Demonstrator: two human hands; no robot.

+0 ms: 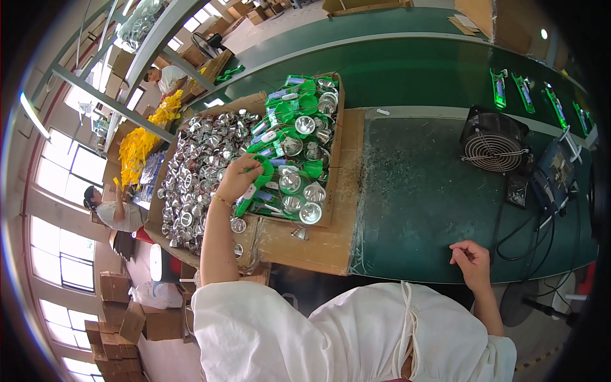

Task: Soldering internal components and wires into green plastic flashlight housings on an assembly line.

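Left hand [240, 177], fingers closed, pinches a green piece [265, 170]
Right hand [472, 260] by the worktop [414, 197]: fingers half curled, empty.

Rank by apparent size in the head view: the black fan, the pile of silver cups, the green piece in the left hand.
1. Pile of silver cups
2. Black fan
3. Green piece in the left hand, partly hidden

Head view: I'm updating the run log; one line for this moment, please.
left hand: gripping green part; right hand: loosely curled by table; fan: on table
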